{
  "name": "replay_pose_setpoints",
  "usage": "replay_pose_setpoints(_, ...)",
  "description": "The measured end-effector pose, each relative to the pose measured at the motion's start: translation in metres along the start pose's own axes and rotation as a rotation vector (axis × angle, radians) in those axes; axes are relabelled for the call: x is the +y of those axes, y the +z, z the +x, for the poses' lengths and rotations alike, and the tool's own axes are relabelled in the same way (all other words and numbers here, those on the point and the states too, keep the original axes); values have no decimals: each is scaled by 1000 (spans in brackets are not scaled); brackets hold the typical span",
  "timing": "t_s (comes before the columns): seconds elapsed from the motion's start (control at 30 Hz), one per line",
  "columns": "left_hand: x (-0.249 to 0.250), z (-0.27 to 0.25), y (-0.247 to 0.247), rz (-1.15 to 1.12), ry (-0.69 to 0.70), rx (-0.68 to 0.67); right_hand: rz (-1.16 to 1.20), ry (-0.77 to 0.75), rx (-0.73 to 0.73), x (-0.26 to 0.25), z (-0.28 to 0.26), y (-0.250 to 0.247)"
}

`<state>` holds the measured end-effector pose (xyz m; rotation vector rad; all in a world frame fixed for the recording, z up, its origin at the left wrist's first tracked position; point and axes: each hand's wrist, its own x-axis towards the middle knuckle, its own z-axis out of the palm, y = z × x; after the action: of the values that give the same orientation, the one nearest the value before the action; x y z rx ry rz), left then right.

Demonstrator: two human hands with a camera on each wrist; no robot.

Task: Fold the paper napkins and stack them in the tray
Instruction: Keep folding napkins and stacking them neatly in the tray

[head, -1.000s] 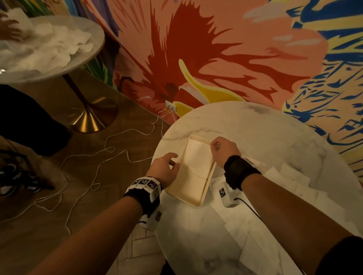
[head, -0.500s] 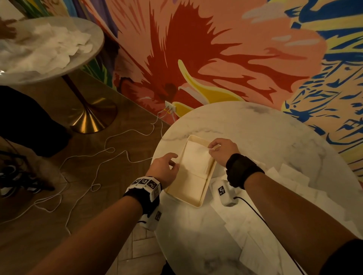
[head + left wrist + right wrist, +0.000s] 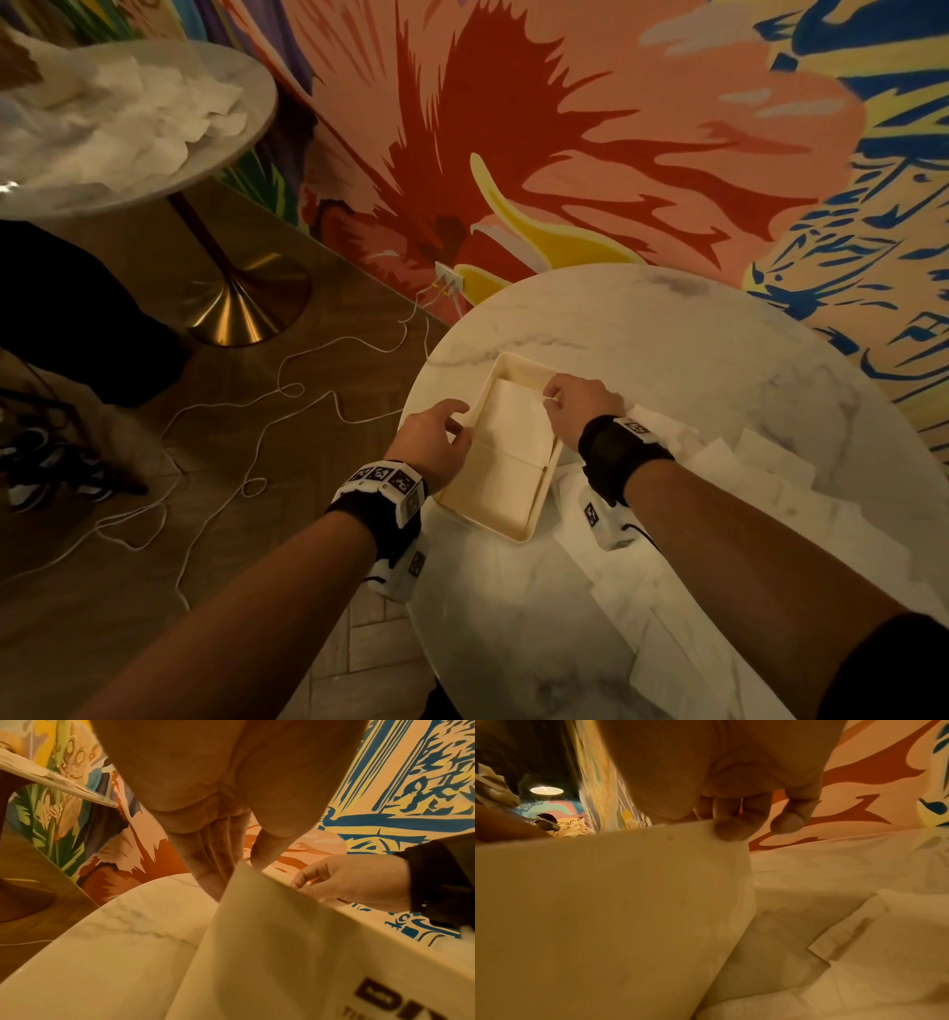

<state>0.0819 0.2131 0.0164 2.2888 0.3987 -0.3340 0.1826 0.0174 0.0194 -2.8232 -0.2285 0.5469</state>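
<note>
Fingers [image 3: 205, 862] of the left hand [image 3: 431, 447] lie straight and close together along the outer left wall of the shallow cream rectangular plastic tray [image 3: 529, 519], thumb hooked over its rim. Just right of them, inside the tray, rests the folded white paper napkin [image 3: 513, 426], another folded one nearer the wrists. At the tray's right rim the right hand [image 3: 575, 411] curls its fingertips [image 3: 731, 829] onto the napkin's far right corner; whether they pinch or only press it I cannot tell. Right of that hand, loose unfolded white napkins [image 3: 719, 514] lie scattered over the round white marble table [image 3: 667, 334].
</note>
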Motion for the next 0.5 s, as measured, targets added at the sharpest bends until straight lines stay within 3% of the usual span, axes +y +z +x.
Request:
replay_pose_setpoints(0.33,2,0,-1,16,13,11,-99,-9,-47,3,1,-2)
replay_pose_setpoints(0.5,3,0,0,68,71,101,-129,-65,-67,2,-6,-13)
